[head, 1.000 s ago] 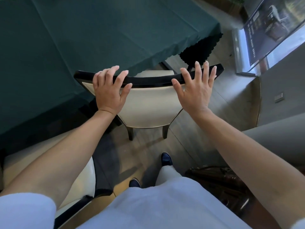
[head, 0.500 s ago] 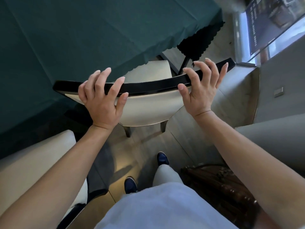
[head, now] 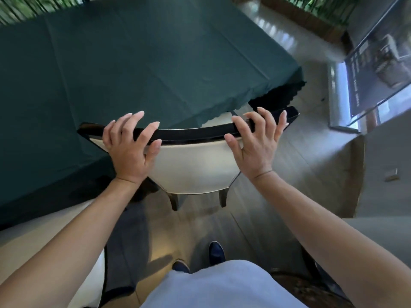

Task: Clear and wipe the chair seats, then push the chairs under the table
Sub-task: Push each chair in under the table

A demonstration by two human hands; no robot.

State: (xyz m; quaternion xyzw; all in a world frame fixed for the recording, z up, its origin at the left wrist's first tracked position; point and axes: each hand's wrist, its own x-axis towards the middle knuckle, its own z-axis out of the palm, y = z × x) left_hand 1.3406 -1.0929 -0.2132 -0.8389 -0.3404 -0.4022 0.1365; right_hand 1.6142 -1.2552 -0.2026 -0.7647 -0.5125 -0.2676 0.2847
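Both hands, left hand [head: 130, 150] and right hand [head: 255, 141], grip the chair [head: 193, 165] top rail, fingers curled over it; its seat lies mostly under the table [head: 133, 63]. Push evenly, keeping it square.

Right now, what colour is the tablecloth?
Dark green, plain, with a scalloped hem; the tablecloth shows clearly in the head view.
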